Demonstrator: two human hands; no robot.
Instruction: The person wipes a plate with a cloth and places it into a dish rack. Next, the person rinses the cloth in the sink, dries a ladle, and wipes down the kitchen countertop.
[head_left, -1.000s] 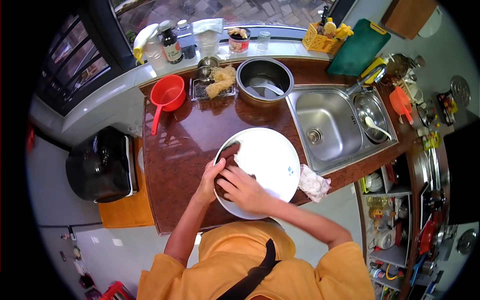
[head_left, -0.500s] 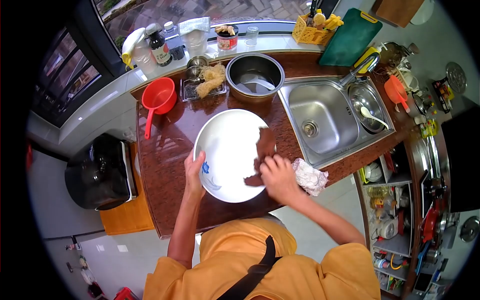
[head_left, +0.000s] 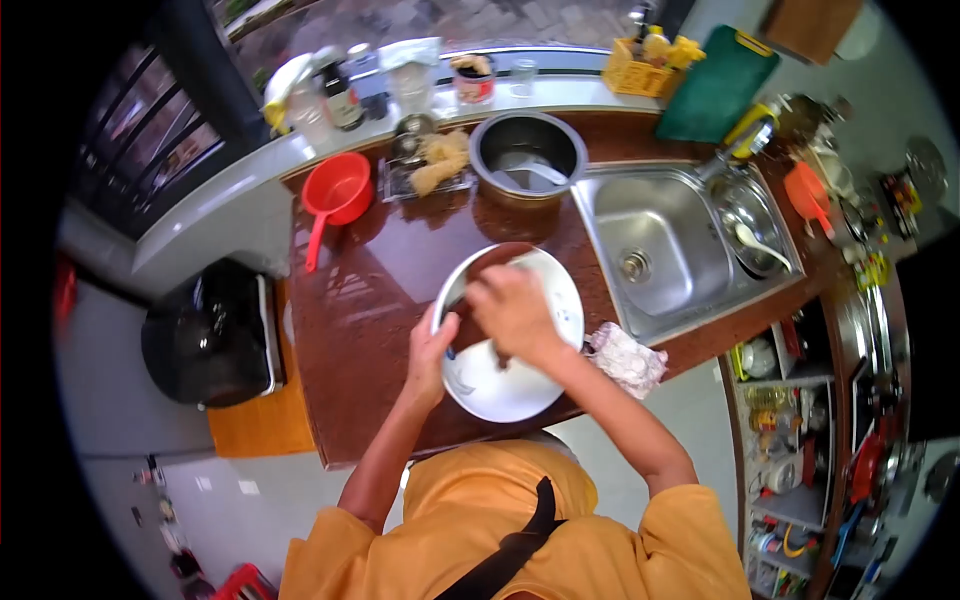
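Note:
A large white bowl (head_left: pixel 568 300) with a blue pattern stands tilted over the brown countertop in front of me. My left hand (head_left: pixel 430 355) grips its left rim, thumb on the inside. Inside the bowl, my right hand (head_left: pixel 515 312) presses a brown cloth (head_left: pixel 468 328) against the upper left of the inner wall. Motion blurs that hand and part of the cloth. A crumpled whitish-pink cloth (head_left: pixel 626 360) lies on the counter's front edge, just right of the bowl.
Behind the bowl stand a dark pot (head_left: pixel 527 150) with water and a spoon, a loofah (head_left: pixel 440 162) on a small rack, and a red dipper (head_left: pixel 337 190). A steel sink (head_left: pixel 660 235) is set in at the right. Bottles and a green board (head_left: pixel 718 85) line the window ledge.
My right hand has swept the brown cloth from the bowl's right side across to its upper left. The bowl is now more tilted, and the whole view has shifted slightly.

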